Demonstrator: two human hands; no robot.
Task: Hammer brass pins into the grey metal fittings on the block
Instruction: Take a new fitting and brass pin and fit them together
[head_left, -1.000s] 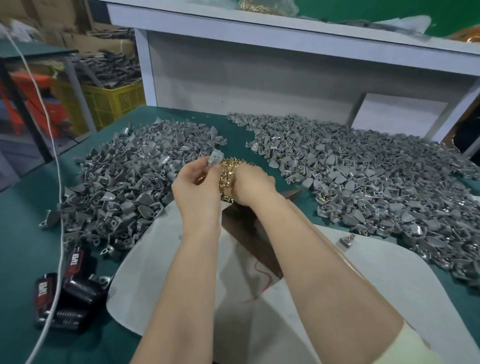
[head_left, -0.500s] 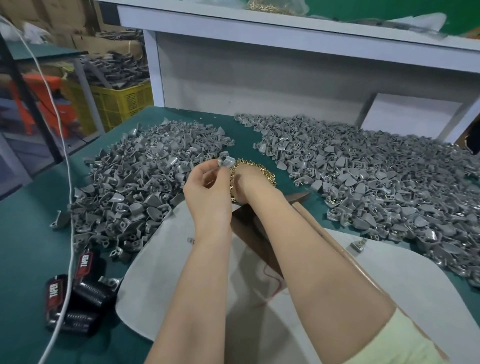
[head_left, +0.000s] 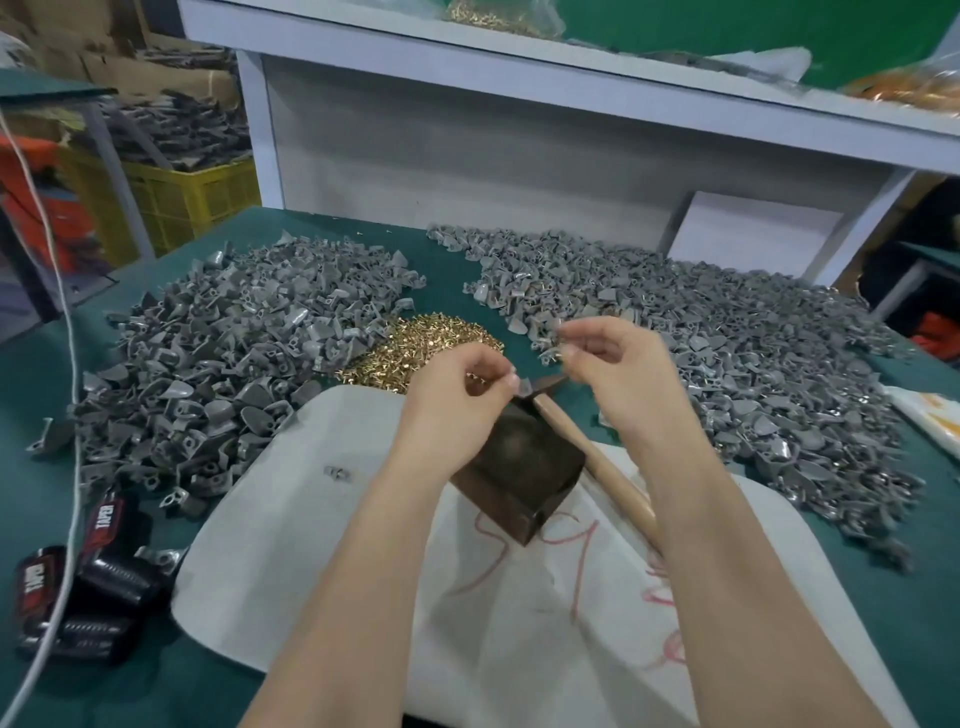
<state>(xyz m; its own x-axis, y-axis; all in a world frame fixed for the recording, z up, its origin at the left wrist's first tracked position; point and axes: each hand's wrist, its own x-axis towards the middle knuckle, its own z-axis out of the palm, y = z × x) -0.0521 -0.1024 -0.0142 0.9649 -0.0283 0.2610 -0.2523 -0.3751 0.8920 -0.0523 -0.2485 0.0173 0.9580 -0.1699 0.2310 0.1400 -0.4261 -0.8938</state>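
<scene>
Mid-batch, I judge: plenty left to pin.
The hammer (head_left: 597, 457) lies beside the block (head_left: 519, 467); left hand (head_left: 457, 395) and right hand (head_left: 623, 374) curl near its far end, pinching what I cannot tell. Beyond, brass pins (head_left: 426, 343); left fittings heap (head_left: 234, 364) bare, right heap (head_left: 753, 374) seemingly pinned.

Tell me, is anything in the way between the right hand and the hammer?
Nothing visible is. The hammer lies on the white cloth beside the block, close to the right hand, its wooden handle bare. The forearm hides its near end.
</scene>
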